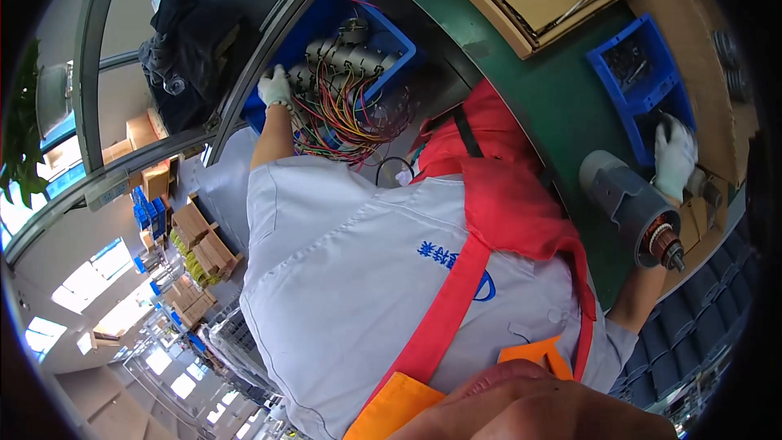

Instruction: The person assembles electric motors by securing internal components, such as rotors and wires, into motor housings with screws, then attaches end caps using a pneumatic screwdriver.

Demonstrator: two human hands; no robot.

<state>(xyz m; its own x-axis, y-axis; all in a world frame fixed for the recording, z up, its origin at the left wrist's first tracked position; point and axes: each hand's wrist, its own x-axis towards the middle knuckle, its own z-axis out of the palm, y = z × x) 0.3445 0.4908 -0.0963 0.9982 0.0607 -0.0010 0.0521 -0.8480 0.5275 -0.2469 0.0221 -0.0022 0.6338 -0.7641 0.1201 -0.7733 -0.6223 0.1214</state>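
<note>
At the upper left my left hand (275,87), in a white glove, is at the side rim of a blue crate (399,53), its fingers bent over the edge. Inside the crate lie several grey metal cylinders (350,57), with a tangle of red, yellow and green wires (350,118) spilling toward me. Over at the right, my gloved right hand (676,151) dips its curled fingertips into the dark near compartment of a blue parts bin (623,106); what they pinch is hidden. Beside that wrist lies a grey motor housing (623,191), with a copper-wound armature (664,242) protruding from its end.
The bin and housing rest on a green bench (521,102). A cardboard tray (562,4) of metal shafts lies at the far side. Dark clothing (183,57) hangs beyond the metal frame at left. Stacked dark parts (692,326) sit at the lower right.
</note>
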